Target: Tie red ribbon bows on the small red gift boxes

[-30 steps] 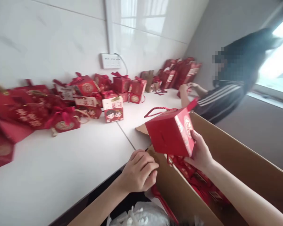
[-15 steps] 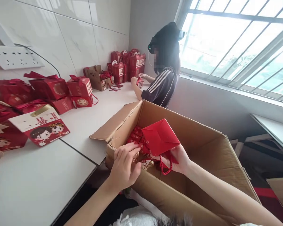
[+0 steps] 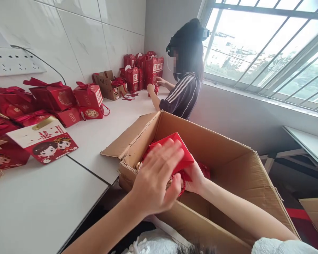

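Observation:
My right hand (image 3: pixel 194 176) holds a red gift box (image 3: pixel 184 150) with a twisted red cord handle from its right side, over a large cardboard box (image 3: pixel 222 148). The gift box is tilted, with a flat red face turned up toward me. Across that face lies my left hand (image 3: pixel 160 173), its fingers stretched out and slightly blurred, covering much of it. Other red items lie inside the cardboard box, mostly hidden behind my hands and the gift box.
Red gift boxes (image 3: pixel 51 97) with ribbons crowd the left of the white table (image 3: pixel 42 197), beside a card-like bag (image 3: pixel 50 144) with cartoon faces. Across the table a co-worker (image 3: pixel 184 81) handles a small red box. More red boxes (image 3: pixel 134 76) stand at the wall by a small carton (image 3: pixel 106 84).
My left hand has moved right and up onto the red gift box's face. The gift box has shifted slightly left in my right hand.

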`<control>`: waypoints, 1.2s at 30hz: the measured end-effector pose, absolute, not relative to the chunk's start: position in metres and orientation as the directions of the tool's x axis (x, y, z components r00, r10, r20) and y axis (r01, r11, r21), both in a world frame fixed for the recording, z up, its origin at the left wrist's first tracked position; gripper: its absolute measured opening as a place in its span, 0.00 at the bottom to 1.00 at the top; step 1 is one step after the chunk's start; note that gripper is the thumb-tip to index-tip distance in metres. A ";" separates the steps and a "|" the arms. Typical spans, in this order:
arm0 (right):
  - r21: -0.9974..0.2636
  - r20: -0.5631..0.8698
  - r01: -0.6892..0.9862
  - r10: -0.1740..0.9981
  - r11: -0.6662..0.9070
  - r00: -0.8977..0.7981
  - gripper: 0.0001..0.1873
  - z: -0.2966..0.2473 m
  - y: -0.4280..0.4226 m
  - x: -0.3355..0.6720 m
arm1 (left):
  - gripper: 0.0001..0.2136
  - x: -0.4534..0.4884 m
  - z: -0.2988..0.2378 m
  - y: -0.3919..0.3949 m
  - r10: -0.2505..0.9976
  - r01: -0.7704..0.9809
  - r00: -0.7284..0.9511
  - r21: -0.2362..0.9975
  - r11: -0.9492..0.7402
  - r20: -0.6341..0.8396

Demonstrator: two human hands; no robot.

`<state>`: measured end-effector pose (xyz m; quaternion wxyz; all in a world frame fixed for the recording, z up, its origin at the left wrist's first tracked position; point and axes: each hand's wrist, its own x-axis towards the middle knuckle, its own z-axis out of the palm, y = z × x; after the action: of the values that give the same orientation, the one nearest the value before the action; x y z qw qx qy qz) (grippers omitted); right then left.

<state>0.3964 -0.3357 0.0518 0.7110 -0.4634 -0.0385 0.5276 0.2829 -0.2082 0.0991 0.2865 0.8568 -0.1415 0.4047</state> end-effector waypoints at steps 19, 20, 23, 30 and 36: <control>-0.551 -0.471 -0.812 0.732 0.191 0.492 0.19 0.048 -0.350 0.415 | 0.07 0.273 0.037 -0.240 -0.287 -0.650 0.680 0.374 -0.662 0.674; -0.553 -0.472 -0.811 0.730 0.191 0.494 0.19 0.047 -0.351 0.416 | 0.07 0.273 0.035 -0.240 -0.276 -0.645 0.678 0.372 -0.667 0.681; -0.541 -0.503 -0.820 0.710 0.185 0.493 0.17 0.046 -0.350 0.416 | 0.07 0.273 0.034 -0.238 -0.275 -0.652 0.669 0.367 -0.664 0.691; -0.502 -0.521 -0.851 0.730 0.156 0.441 0.17 0.051 -0.347 0.405 | 0.21 0.280 0.058 -0.212 -0.215 -0.437 0.614 0.100 -0.894 0.759; -0.481 -0.573 -0.870 0.712 0.110 0.406 0.19 0.053 -0.346 0.403 | 0.31 0.289 0.051 -0.178 0.169 0.018 0.807 0.263 -0.965 0.566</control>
<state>0.4029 -0.3465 0.0535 0.7383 -0.3977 0.0995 0.5356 0.2887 -0.1783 0.0508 0.1232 0.9425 0.0496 0.3066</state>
